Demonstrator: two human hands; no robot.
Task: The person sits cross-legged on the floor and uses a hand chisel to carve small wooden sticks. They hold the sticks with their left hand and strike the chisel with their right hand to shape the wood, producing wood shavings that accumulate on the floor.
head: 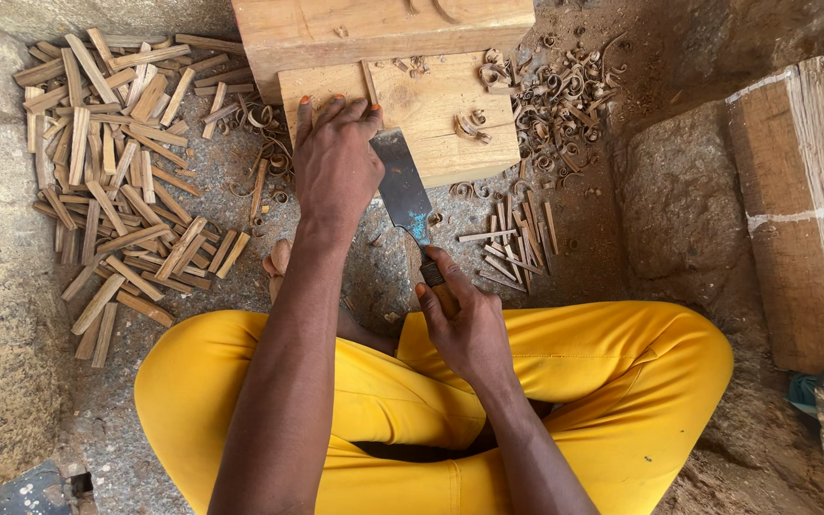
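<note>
Blade [401, 187] between hands, on wooden block [431, 110].

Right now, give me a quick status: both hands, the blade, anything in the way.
Left hand pressing on wooden block. Right hand gripping blade by its handle, blade beside left hand. Shavings on block and ground.

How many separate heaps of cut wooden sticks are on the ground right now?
2: a big heap left of the left hand, and a small heap right of the blade. Shavings may hide more.
</note>
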